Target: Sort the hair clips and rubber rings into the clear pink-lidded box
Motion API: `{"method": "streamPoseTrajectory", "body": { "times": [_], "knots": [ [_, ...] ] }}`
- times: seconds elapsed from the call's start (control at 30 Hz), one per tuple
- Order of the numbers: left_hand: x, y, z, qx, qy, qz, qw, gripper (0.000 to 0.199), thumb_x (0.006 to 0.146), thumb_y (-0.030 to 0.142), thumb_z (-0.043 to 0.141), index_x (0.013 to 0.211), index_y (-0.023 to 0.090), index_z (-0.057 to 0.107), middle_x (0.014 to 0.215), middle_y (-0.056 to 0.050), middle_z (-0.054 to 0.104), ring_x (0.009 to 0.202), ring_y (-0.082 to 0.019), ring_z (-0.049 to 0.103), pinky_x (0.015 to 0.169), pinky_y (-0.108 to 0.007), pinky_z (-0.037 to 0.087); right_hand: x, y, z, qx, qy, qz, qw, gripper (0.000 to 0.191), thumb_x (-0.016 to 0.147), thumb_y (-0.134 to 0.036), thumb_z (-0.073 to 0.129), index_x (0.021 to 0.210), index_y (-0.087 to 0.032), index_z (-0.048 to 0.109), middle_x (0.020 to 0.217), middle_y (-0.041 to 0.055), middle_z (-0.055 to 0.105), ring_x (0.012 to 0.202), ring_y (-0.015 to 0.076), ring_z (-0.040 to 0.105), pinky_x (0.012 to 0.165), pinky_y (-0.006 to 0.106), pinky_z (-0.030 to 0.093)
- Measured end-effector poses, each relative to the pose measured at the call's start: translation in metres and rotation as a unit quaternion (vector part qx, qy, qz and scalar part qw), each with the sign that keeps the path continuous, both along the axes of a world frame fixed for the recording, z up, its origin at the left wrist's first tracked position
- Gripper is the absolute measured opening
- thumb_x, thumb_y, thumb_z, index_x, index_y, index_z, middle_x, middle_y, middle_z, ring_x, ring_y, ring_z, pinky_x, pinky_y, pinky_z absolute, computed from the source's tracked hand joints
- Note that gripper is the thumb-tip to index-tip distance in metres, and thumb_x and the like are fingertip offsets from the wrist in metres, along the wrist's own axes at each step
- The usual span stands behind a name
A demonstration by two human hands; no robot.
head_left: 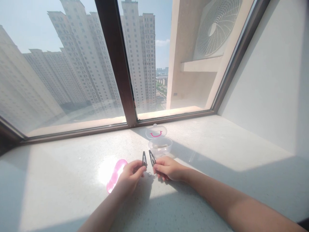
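Between thumb and fingers, my left hand (133, 174) pinches a black snap hair clip (144, 158), its narrow end pointing up. A second black snap hair clip (152, 158) is pinched the same way in my right hand (168, 168). The two clips stand close together but apart. On the sill below them lies a small ring-like item (149, 174), too small to name. Just beyond my hands sits a clear plastic box (160, 146), its lid (156, 132) with a pink handle tipped back. Something thin and pale lies inside the box.
A pink wavy-edged plastic case (116, 175) lies in glaring sunlight left of my left hand. Right of the box is a thin clear strip (192, 156) on the pale stone sill (72, 180). A dark window frame (129, 106) borders the back, and a white wall (270, 80) the right.
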State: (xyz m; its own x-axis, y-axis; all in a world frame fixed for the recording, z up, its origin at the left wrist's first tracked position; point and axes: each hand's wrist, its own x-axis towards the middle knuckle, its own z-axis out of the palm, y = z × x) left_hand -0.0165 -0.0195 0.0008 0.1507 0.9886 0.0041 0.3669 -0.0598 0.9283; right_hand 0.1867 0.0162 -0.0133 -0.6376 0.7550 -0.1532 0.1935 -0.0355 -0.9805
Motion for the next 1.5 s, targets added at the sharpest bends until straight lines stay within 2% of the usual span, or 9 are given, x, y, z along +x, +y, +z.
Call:
{"method": "streamPoseTrajectory", "body": {
  "times": [1.5],
  "knots": [
    [0.0, -0.0007, 0.0022, -0.001, 0.015, -0.007, 1.0, 0.021, 0.084, 0.033, 0.056, 0.08, 0.015, 0.065, 0.063, -0.001, 0.06, 0.064, -0.018, 0.058, 0.064, -0.027, 0.041, 0.0003, 0.0001, -0.0014, 0.005, 0.005, 0.007, 1.0, 0.019, 0.085, -0.027, 0.049, 0.077, -0.013, 0.058, 0.06, -0.0009, 0.056, 0.04, 0.0057, 0.045, 0.035, 0.015, 0.032]
  ]
}}
